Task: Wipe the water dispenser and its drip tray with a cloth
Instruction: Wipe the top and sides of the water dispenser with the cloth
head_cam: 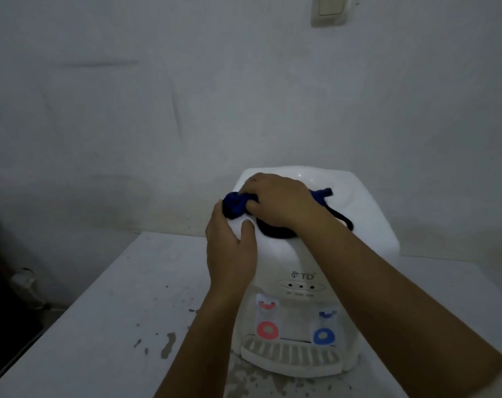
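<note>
Softly bunched, the limp cloth (238,206) needs gathering: your right hand (278,198) clutches it atop the water dispenser (367,222); left hand (229,248), fingers relaxed, steadies at nine o'clock.

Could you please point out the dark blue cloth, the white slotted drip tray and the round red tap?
Dark blue cloth (236,204), head view, bunched left end.
White slotted drip tray (291,358), head view, grille centre.
Round red tap (267,330), head view, ring.

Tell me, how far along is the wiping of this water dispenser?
Nothing shows as finished. In hand: the right hand presses the blue cloth on the top of the water dispenser, while the left hand steadies its side. Left: the front taps and the drip tray, which no hand touches.
</note>
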